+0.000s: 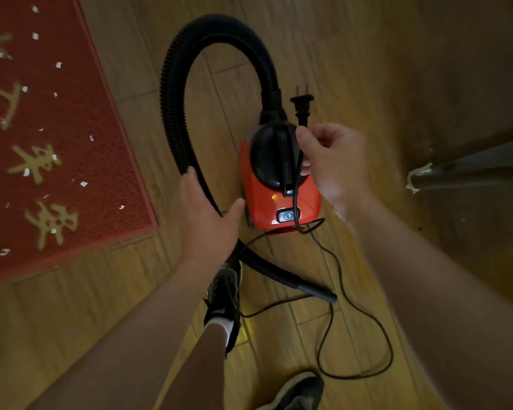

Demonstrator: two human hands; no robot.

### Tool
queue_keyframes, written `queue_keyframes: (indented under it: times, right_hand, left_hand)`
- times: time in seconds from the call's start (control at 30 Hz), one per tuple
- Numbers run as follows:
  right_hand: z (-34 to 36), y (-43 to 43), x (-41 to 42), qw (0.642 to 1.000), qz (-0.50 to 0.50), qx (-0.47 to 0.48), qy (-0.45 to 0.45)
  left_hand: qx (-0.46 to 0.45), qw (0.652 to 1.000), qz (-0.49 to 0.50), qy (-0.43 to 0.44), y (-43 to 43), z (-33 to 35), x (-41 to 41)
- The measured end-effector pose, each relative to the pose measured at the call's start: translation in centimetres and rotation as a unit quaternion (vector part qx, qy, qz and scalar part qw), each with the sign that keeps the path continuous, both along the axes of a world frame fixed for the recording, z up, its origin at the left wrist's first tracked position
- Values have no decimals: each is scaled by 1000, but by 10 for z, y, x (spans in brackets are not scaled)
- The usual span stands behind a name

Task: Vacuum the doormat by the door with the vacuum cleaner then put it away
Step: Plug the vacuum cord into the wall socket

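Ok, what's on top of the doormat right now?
Small white paper scraps lie scattered over the red doormat, among its gold printed characters. The vacuum cleaner stands off it, on the wood floor. The mat's left part runs out of view.

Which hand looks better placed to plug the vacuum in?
Probably the right hand: it pinches the cord just below the plug. The left hand lies open on the hose.
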State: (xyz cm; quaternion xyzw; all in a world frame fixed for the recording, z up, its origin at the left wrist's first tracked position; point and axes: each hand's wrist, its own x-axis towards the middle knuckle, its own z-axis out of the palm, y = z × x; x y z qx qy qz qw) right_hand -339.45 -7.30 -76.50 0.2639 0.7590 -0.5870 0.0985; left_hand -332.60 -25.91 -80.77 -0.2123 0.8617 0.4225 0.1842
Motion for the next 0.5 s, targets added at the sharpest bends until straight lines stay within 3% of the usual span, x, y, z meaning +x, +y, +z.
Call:
queue_keyframes:
  times: [0.1, 0.23, 0.33, 0.5]
  right_hand:
    - [13, -1, 14, 1000, 0, -26, 11]
    - [28, 0, 28, 999, -15, -37, 24]
    - [44, 7, 38, 998, -26, -32, 37]
    - [78, 21, 54, 997, -38, -28, 62]
  left_hand:
    - [131, 988, -85, -15, 15, 12, 18]
    - [197, 954, -224, -31, 32, 15, 36]
    - [247, 941, -226, -48, 43, 28, 44]
    - [250, 942, -222, -33, 56, 51, 48]
